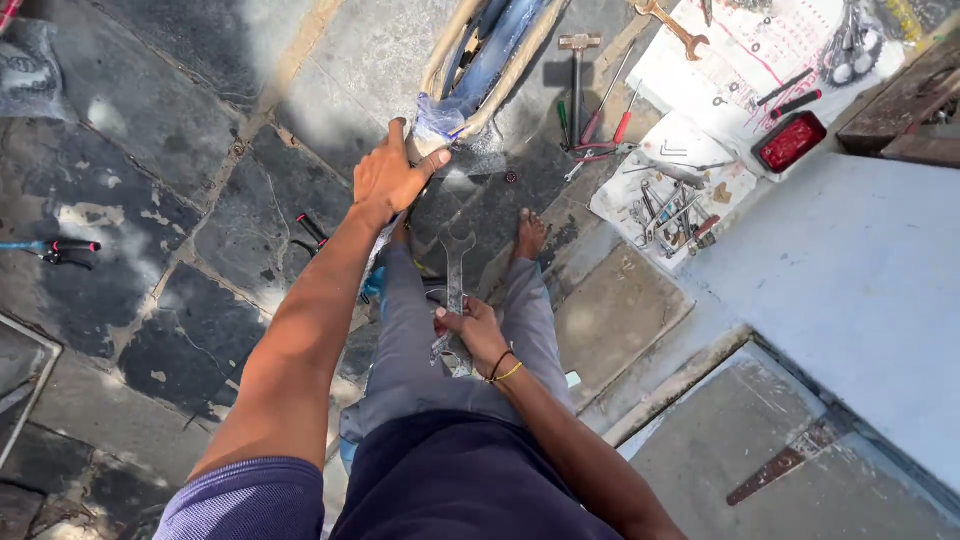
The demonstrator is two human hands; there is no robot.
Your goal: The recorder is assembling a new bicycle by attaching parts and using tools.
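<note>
The left hand (390, 178) grasps the near end of a long tan-rimmed part (470, 75) wrapped in clear plastic, fingers closed over its plastic-covered tip. The right hand (475, 332) is clenched around a large flat open-ended spanner (455, 268), held upright over the person's lap, just this side of that wrapped part. Left of the wrapped part the dark stone paving (160, 170) lies mostly open, with only black-handled pliers (310, 232) near it and a blue-and-red tool (55, 250) well apart at the frame's edge. Right of the wrapped part room is tighter: a hammer (577, 75) and screwdrivers (600, 125) lie just beside it, then white printed sheets (700, 60) strewn with small tools, bearing a red rectangular lamp (790, 141). Beyond these a pale raised ledge (850, 270) closes that side.
</note>
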